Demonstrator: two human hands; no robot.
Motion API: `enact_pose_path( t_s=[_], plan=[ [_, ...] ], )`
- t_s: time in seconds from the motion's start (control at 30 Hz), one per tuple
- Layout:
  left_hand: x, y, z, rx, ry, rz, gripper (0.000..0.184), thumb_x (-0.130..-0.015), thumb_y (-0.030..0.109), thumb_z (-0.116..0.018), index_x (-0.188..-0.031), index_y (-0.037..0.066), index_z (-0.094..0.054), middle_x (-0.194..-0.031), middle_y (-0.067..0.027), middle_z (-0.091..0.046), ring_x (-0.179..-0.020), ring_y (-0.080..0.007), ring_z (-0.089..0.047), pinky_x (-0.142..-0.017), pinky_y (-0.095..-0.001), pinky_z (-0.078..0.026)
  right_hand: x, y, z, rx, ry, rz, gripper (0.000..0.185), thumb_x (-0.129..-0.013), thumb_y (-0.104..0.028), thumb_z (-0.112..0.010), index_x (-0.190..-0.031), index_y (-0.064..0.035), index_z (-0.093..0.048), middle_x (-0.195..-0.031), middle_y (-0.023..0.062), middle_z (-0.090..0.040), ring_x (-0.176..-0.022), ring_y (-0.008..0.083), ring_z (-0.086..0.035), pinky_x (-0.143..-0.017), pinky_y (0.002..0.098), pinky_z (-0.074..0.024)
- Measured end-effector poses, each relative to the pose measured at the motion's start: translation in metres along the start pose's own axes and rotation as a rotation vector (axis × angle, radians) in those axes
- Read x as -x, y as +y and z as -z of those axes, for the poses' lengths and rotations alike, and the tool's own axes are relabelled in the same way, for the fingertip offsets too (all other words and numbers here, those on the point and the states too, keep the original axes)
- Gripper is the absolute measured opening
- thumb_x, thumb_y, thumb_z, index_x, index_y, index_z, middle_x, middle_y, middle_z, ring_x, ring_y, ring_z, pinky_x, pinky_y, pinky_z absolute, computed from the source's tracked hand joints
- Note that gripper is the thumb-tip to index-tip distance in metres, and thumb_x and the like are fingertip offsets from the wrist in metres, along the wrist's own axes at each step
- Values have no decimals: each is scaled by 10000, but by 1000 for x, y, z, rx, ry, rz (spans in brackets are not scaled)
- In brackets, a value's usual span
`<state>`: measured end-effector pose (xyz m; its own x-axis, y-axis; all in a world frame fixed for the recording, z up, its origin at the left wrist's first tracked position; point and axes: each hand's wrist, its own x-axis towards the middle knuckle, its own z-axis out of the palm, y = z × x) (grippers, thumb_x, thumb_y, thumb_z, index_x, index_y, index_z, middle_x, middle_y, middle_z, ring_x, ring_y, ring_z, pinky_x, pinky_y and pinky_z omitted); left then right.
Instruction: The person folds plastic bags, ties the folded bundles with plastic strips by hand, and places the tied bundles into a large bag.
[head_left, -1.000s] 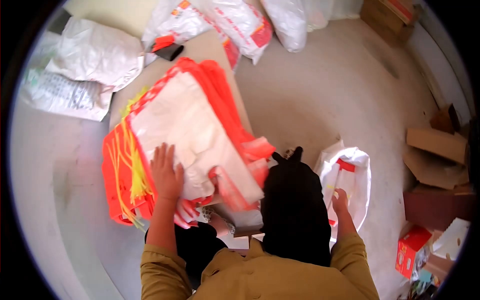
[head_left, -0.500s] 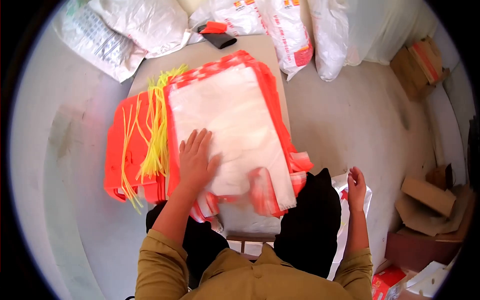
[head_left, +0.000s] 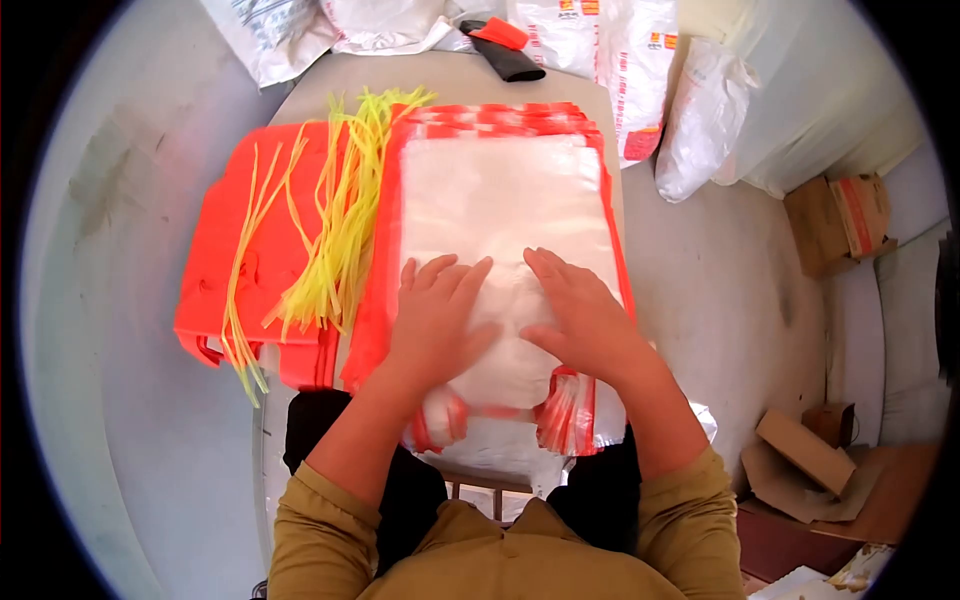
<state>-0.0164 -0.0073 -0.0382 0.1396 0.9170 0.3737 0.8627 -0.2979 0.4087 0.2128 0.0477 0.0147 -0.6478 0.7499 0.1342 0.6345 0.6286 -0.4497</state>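
A stack of white plastic bags with red edges lies on the table in front of me. My left hand rests on the stack's left half, fingers spread. On its right half lies my right hand, fingers stretched out, with the thumb pointing toward the left one. Neither hand grips anything. Yellow strips lie in a loose bundle along the stack's left side, partly over a pile of red bags. The bags' handle ends hang at the near edge, above my lap.
A black and red object sits at the far end of the table. Filled white sacks stand beyond it. Cardboard boxes are on the floor at the right, with an opened carton nearer me.
My right hand has come from the white sack beside my right leg onto the stack. My left hand stays on top of it. The view has turned, and the stack now appears straighter.
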Motion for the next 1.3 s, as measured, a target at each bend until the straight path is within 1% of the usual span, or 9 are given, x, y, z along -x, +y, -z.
enact_pose_path(
  t_s=[0.2, 0.3, 0.4, 0.5, 0.6, 0.8, 0.9, 1.0, 1.3],
  plan=[
    [-3, 1, 13, 97, -54, 28, 711, -817, 194, -830, -1472, 69, -584, -1185, -137, -687, -1151, -342, -611, -1137, -555, -413, -6, 4, -16, -165, 25, -67, 807, -810, -178, -832, -1538, -42, -512, -1285, 210, -677, -1248, 399, -594, -1049, 478, -492],
    [-3, 8, 27, 265, -108, 131, 711, -810, 128, -851, -1466, 47, -589, -1137, -140, -691, -1044, -311, -647, -1032, -489, -501, 4, 2, -3, -239, -49, -215, 818, -790, -67, -829, -1549, -92, -526, -1254, 130, -661, -1152, 302, -621, -1050, 466, -514],
    [8, 7, 39, 461, -103, 232, 723, -821, 64, -851, -1488, 43, -574, -1121, -124, -697, -1006, -262, -681, -954, -400, -548, 11, 16, 5, -295, -12, -112, 673, -831, -75, -802, -1477, -94, -613, -980, 106, -648, -1024, 314, -613, -1032, 473, -484],
    [20, 2, 48, 693, -106, 305, 736, -867, 3, -807, -1546, 70, -529, -1078, -79, -683, -999, -185, -686, -886, -326, -556, 23, 32, 12, -534, -33, -128, 657, -807, 27, -773, -1438, -92, -634, -1008, 52, -659, -1029, 190, -646, -1198, 468, -424],
    [28, 2, 52, 1054, -88, 428, 737, -923, -82, -719, -1595, 102, -477, -1008, -5, -626, -989, -99, -643, -770, -255, -548, 32, 37, 25, -512, -27, -99, 572, -805, 28, -784, -1357, -86, -687, -896, 22, -664, -984, 177, -659, -1242, 480, -367],
    [36, -7, 51, 1086, -130, 464, 557, -928, -75, -701, -1464, 52, -618, -1019, -2, -639, -991, -96, -654, -777, -242, -544, 39, 42, 22, -405, -88, 16, 322, -833, 10, -803, -1136, -91, -757, -865, 20, -683, -900, 218, -658, -1193, 497, -396],
    [35, -5, 47, 1016, -114, 373, 445, -940, -54, -688, -1375, 40, -683, -1039, -7, -653, -978, -90, -655, -761, -248, -543, 36, 38, 24, -355, -77, 177, 143, -861, -53, -779, -1000, -78, -759, -849, 57, -654, -874, 281, -576, -821, 416, -468],
    [34, -4, 42, 984, -89, 361, 382, -956, -32, -673, -1332, 30, -695, -1051, -10, -669, -965, -82, -651, -749, -251, -537, 38, 42, 31, -282, -161, 173, 169, -822, -13, -825, -959, -92, -767, -899, 35, -707, -914, 264, -640, -1067, 456, -471],
    [26, 0, 44, 1181, -113, 557, 261, -1011, 1, -633, -1259, 39, -707, -890, 20, -673, -839, -49, -645, -722, -223, -509, 55, 52, 66, -379, -252, 80, 61, -848, -61, -771, -896, -61, -733, -857, 91, -656, -847, 308, -603, -777, 410, -484]
  ],
)
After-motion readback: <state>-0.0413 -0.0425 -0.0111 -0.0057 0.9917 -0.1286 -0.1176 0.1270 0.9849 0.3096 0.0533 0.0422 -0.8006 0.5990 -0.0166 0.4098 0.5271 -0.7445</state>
